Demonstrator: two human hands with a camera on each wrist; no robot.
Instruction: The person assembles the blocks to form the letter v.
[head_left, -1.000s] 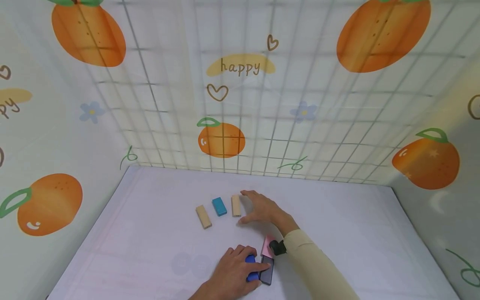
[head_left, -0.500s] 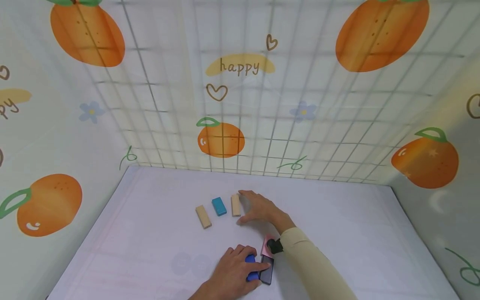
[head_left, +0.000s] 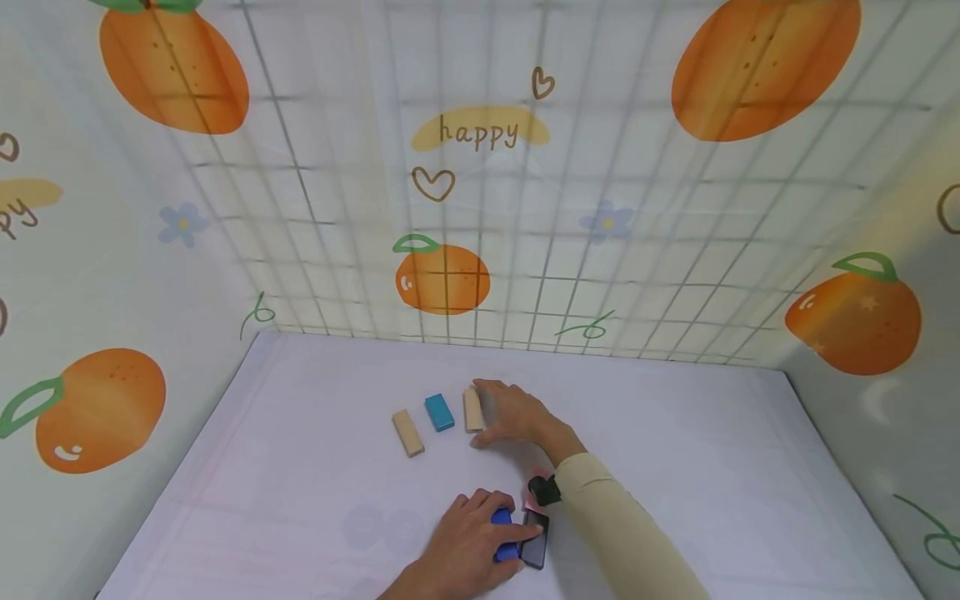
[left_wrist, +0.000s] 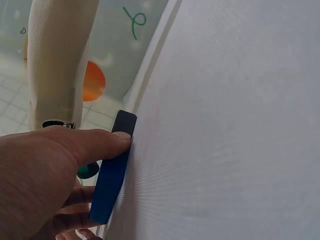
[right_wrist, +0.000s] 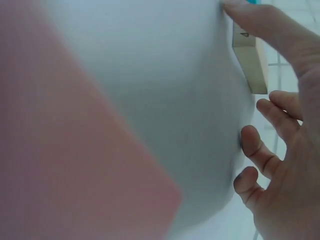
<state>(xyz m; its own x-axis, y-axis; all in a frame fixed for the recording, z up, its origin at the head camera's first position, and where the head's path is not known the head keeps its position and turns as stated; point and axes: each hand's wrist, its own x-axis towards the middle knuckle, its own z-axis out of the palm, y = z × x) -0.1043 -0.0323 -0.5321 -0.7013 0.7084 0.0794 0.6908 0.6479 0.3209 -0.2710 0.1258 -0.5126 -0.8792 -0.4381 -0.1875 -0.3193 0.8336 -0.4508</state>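
My left hand [head_left: 465, 542] grips a blue block [head_left: 506, 535] low on the table, one finger reaching across onto a dark block [head_left: 535, 546] beside it. In the left wrist view the thumb lies near where the dark block [left_wrist: 125, 120] meets the blue block [left_wrist: 110, 180]. Farther back, my right hand [head_left: 517, 414] is spread around the right side of a wooden block [head_left: 472, 410], thumb near its front end and fingers near its back end. A gap shows between that hand and the wooden block [right_wrist: 251, 69] in the right wrist view.
A teal block [head_left: 439, 412] and another wooden block [head_left: 408, 433] lie left of the right hand. A pink block [head_left: 531, 502] is partly hidden under the right wrist's black camera [head_left: 543, 490]. Patterned cloth walls surround the white table [head_left: 300, 467].
My right hand and forearm have shifted slightly left, closer around the wooden block, and the wrist camera covers more of the pink block. My left hand has stayed put.
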